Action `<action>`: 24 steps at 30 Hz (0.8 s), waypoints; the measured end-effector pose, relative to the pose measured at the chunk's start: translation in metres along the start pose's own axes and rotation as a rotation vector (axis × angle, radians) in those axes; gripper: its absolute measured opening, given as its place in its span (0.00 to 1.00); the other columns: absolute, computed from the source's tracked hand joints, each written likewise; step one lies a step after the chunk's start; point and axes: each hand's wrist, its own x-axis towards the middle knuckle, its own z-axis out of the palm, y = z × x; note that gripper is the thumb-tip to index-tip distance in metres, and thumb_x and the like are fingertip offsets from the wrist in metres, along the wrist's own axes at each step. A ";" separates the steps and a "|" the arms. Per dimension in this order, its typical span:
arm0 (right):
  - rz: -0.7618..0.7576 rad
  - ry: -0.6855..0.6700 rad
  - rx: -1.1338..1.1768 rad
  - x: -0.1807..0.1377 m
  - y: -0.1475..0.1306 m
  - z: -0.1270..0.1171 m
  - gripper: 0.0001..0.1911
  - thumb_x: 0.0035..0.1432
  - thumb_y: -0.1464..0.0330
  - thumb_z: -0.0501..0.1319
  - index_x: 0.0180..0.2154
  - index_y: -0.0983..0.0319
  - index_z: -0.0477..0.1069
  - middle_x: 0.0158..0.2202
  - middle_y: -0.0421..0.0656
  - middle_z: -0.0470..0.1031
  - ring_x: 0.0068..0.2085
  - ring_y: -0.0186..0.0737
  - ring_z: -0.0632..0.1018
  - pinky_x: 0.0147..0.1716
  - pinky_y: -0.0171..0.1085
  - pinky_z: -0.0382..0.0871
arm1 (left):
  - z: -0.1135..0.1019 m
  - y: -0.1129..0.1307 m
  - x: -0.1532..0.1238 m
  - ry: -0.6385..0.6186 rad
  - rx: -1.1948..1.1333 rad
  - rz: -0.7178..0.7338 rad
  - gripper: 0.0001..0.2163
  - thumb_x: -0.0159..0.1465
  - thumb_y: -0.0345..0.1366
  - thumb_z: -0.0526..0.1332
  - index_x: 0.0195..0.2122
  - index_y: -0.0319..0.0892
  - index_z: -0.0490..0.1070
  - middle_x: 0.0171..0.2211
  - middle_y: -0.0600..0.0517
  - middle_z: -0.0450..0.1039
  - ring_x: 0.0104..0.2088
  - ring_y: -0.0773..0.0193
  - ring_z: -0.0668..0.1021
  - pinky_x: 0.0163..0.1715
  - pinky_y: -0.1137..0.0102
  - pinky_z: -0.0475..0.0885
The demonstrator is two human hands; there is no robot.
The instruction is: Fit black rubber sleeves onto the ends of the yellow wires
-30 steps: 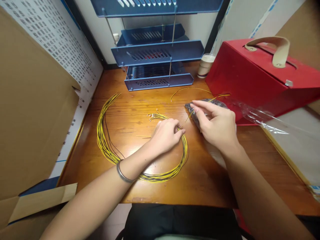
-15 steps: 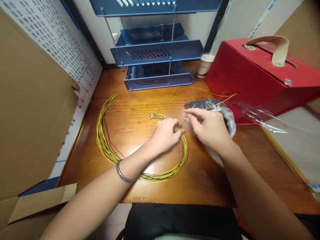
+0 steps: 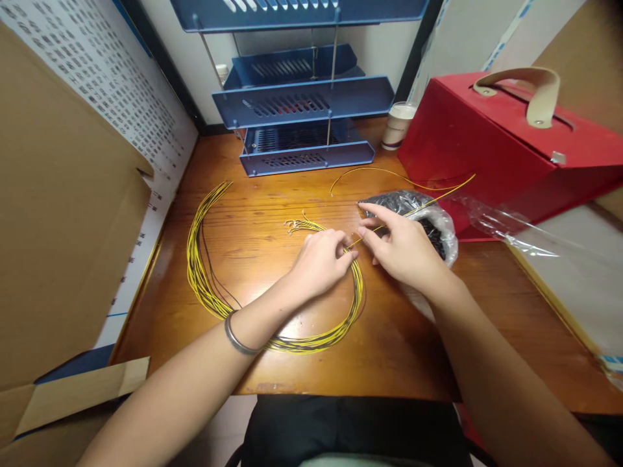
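A bundle of thin yellow and black wires [image 3: 195,263] lies in a wide open curve on the wooden table. My left hand [image 3: 324,259], with a band round its wrist, pinches the right end of the bundle and a single yellow wire. Stripped-looking tips show just beyond its fingers. From there the yellow wire [image 3: 452,190] runs up to the right, passing behind the fingers of my right hand [image 3: 402,250]. Thumb and index finger of that hand are apart. Under and behind it sits a clear plastic bag [image 3: 450,243] with small black pieces inside.
A blue tiered tray rack [image 3: 302,104] stands at the back, beside a paper cup [image 3: 398,126]. On the right is a red box [image 3: 467,149] with a beige handle. Cardboard [image 3: 63,194] walls off the left. The table's front edge is near my lap.
My right hand's thumb and index finger have spread from a pinch on the wire. The wire's far bend has shifted right. My left hand keeps its place on the bundle.
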 end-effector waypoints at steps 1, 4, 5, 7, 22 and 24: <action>-0.004 -0.034 0.027 0.000 0.000 0.001 0.25 0.61 0.72 0.62 0.59 0.66 0.72 0.44 0.49 0.83 0.43 0.45 0.84 0.50 0.44 0.76 | 0.000 0.000 0.000 0.004 0.001 0.001 0.07 0.65 0.37 0.64 0.35 0.39 0.75 0.32 0.51 0.76 0.32 0.62 0.74 0.35 0.67 0.65; 0.012 -0.114 0.062 -0.001 -0.001 0.005 0.22 0.58 0.74 0.63 0.55 0.67 0.75 0.41 0.48 0.84 0.40 0.44 0.84 0.48 0.42 0.77 | 0.000 -0.001 0.000 0.015 0.003 0.003 0.06 0.65 0.36 0.64 0.34 0.39 0.75 0.32 0.51 0.76 0.32 0.62 0.74 0.35 0.67 0.65; 0.027 -0.116 0.061 -0.001 -0.001 0.006 0.22 0.57 0.75 0.63 0.54 0.67 0.76 0.40 0.48 0.84 0.38 0.44 0.84 0.46 0.42 0.78 | 0.000 -0.001 0.000 0.016 0.000 0.002 0.06 0.65 0.36 0.64 0.35 0.39 0.75 0.32 0.51 0.77 0.32 0.62 0.74 0.35 0.67 0.65; 0.066 -0.092 0.079 -0.001 -0.002 0.007 0.21 0.56 0.77 0.62 0.52 0.67 0.77 0.36 0.47 0.84 0.34 0.43 0.84 0.43 0.40 0.79 | 0.000 -0.001 0.000 0.012 -0.006 -0.003 0.06 0.65 0.37 0.64 0.36 0.39 0.76 0.32 0.51 0.77 0.32 0.62 0.75 0.35 0.67 0.66; -0.139 0.669 0.205 -0.004 -0.023 -0.030 0.06 0.52 0.76 0.68 0.34 0.64 0.81 0.30 0.45 0.83 0.30 0.41 0.83 0.30 0.37 0.79 | 0.001 -0.004 -0.001 -0.001 -0.058 -0.034 0.11 0.64 0.38 0.66 0.45 0.38 0.76 0.32 0.51 0.78 0.32 0.62 0.76 0.36 0.68 0.69; -0.173 0.730 0.286 -0.004 -0.026 -0.032 0.05 0.51 0.77 0.69 0.33 0.65 0.80 0.29 0.45 0.82 0.28 0.40 0.83 0.29 0.36 0.80 | 0.001 -0.004 -0.001 0.006 -0.078 -0.030 0.11 0.64 0.39 0.66 0.45 0.38 0.76 0.31 0.51 0.77 0.31 0.63 0.76 0.35 0.68 0.69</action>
